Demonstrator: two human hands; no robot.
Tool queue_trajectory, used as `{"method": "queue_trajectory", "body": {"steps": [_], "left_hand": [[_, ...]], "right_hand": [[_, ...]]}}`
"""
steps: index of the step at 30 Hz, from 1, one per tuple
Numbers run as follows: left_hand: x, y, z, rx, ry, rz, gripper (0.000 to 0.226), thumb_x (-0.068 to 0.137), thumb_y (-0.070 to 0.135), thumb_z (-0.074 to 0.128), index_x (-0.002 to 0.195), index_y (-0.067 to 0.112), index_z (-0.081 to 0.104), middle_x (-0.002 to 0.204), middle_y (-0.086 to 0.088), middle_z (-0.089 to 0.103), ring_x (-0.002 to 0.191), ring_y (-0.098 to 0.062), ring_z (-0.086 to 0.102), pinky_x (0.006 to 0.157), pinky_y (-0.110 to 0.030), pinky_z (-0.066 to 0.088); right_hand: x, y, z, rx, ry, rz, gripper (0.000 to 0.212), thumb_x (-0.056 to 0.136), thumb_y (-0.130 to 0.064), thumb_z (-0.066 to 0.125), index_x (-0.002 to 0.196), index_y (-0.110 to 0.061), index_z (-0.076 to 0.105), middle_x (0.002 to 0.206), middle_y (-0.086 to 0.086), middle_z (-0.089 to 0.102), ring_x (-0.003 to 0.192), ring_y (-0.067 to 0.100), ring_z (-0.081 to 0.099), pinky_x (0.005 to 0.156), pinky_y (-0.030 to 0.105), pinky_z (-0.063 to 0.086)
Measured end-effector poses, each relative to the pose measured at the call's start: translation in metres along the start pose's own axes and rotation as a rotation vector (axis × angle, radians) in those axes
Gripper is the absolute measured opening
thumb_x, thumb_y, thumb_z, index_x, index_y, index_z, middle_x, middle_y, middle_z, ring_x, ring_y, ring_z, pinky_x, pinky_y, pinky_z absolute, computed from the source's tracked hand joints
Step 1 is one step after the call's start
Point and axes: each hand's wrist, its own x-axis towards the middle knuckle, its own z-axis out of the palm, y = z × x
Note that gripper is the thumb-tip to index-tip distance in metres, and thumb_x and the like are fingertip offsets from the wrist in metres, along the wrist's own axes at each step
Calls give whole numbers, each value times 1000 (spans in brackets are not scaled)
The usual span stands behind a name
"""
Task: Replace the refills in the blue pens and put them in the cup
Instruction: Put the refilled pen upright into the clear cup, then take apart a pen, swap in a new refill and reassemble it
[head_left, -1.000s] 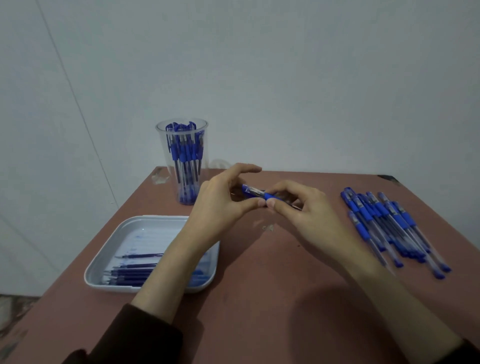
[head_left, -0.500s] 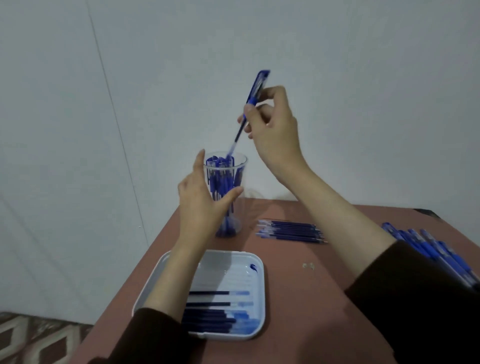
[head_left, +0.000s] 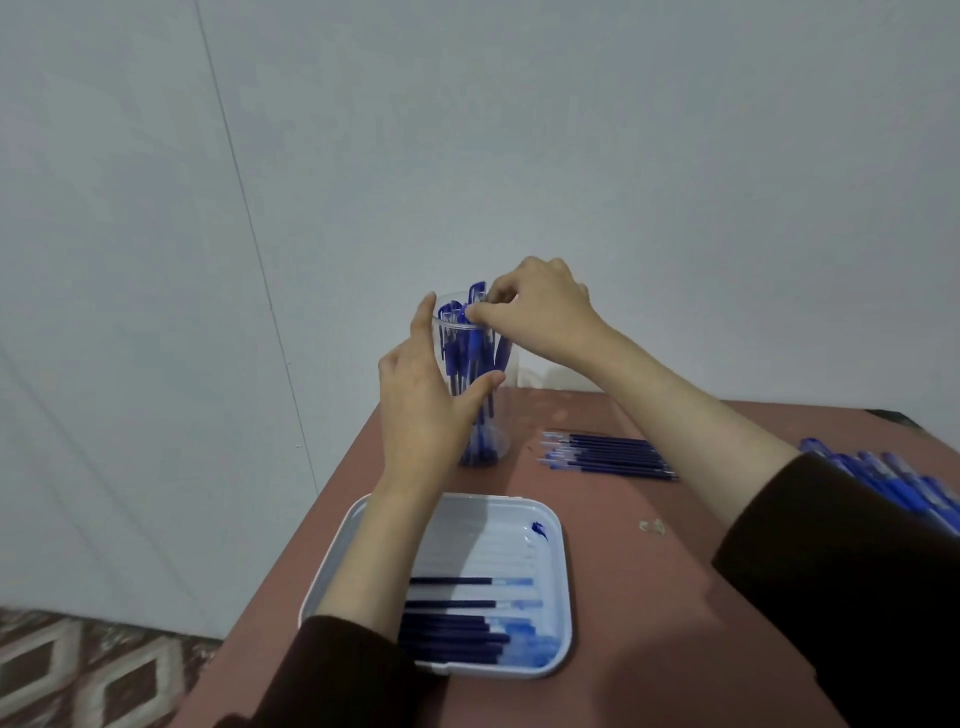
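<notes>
My left hand (head_left: 431, 400) wraps the clear cup (head_left: 508, 364) near the far left corner of the bench (head_left: 649, 582), thumb across its front. My right hand (head_left: 540, 312) pinches the top of a blue pen (head_left: 477, 292) standing in the cup, just above the rim.

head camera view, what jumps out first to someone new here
Both hands meet at the clear cup packed with blue pens at the far edge of the table: the left hand holds its side while the right hand pinches a pen at the rim. Next comes the pale tray of dark refills near the front, under the left forearm.
</notes>
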Motion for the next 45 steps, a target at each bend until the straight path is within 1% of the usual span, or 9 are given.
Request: {"method": "queue_trajectory", "body": {"steps": [7,10,14,22,26,30,35,40,45], "left_hand": [[1,0,0,-10,-5,4,92,73,36,77,147,21,24,128,-3,54,119,-26,41,87,-20,28],[0,0,1,-10,0,11,92,73,37,77,147,21,24,127,-3,55,118,-27,41,87,-21,29],[-1,2,0,-9,4,17,91,75,36,76,147,22,23,130,-2,53,119,-25,41,89,-23,30],[-1,1,0,-13,4,20,90,76,34,76,147,22,23,133,-1,52,121,-25,40,86,-16,26],[-2,2,0,26,3,16,90,78,35,74,148,20,20,133,-3,50,124,-25,36,85,-11,22],[-10,16,0,182,132,111,69,86,39,60,145,17,32,147,-15,35,133,-31,26,105,-27,21],[-36,66,21,152,180,290,46,84,25,59,129,15,53,137,-14,46,125,-30,32,104,-36,28],[-69,90,60,93,-118,334,44,81,36,44,117,17,62,130,-11,53,123,-25,29,101,-31,25],[-88,99,84,18,-259,294,38,80,36,46,110,21,65,129,-7,53,123,-20,28,100,-25,22]], "right_hand": [[3,-6,-2,-2,-77,26,32,85,-35,57,78,-9,74,67,-5,49,97,22,43,80,37,31],[3,-8,-3,11,-21,-7,12,82,-27,60,91,-23,68,88,-7,56,105,20,43,84,36,32],[1,-4,-6,20,6,-179,35,85,-18,57,114,-39,63,106,-6,58,103,13,38,93,38,33],[-1,7,6,-91,-51,-230,54,100,-43,32,72,-14,67,84,-5,71,85,7,51,85,36,23],[-17,6,4,-57,-101,-233,40,102,-46,30,111,-33,67,140,-8,51,132,14,33,102,39,18],[-45,17,-2,93,103,-229,36,100,-41,42,133,-32,55,139,-9,51,132,13,34,108,37,22],[-84,57,-21,145,135,-53,25,95,-33,51,115,-29,66,111,-7,64,109,11,49,95,32,40],[-120,117,-53,77,90,228,16,90,-24,58,96,-24,73,83,-8,67,86,13,61,84,32,49],[-149,171,-82,-255,17,445,24,85,-16,55,104,-20,69,105,3,68,103,24,60,82,32,48]]}}
